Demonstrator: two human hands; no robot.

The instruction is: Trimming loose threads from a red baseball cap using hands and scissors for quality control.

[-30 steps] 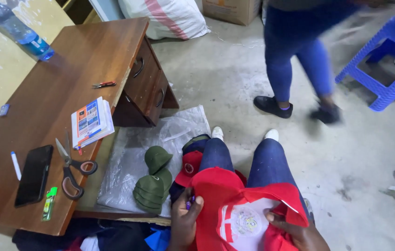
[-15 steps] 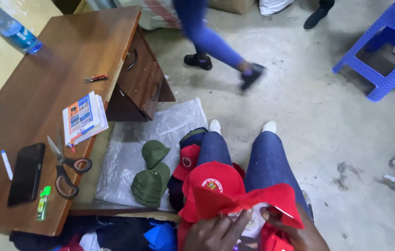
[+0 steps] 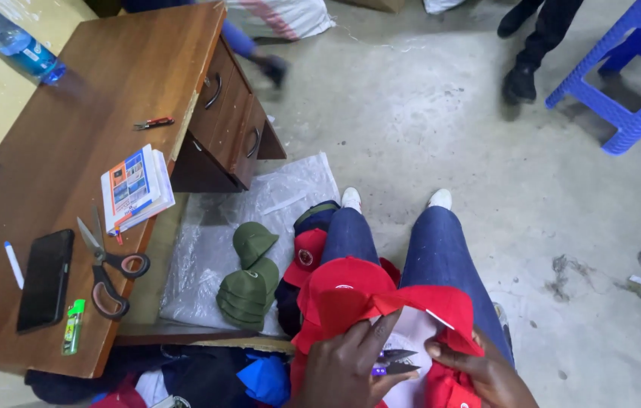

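1. Pinching small thread snips [image 3: 394,363] between thumb and curled fingers, the person's left hand [image 3: 347,370] lies on a red cap [image 3: 419,332] spread over the lap at the near edge of the view.
2. The right hand [image 3: 486,374] closes on the cap's right side, thumb pressed on the white lining that faces up; the snips' dark blades point right across that lining.
3. More red caps [image 3: 343,279] sit piled on the blue-jeaned thighs just beyond the hands, and another red cap with a round badge [image 3: 307,255] lies at the left knee.
4. Left of the knees, a stack of olive green caps [image 3: 249,283] rests on a clear plastic sheet [image 3: 260,204] spread on the concrete floor.
5. Further left stands a wooden desk [image 3: 109,91] bearing scissors [image 3: 105,264], a black phone [image 3: 45,279], a green lighter [image 3: 73,326], a booklet [image 3: 135,187] and a water bottle [image 3: 11,45].
6. At the far right stands a blue plastic stool [image 3: 622,83], with another person's dark shoes [image 3: 520,79] just to its left.
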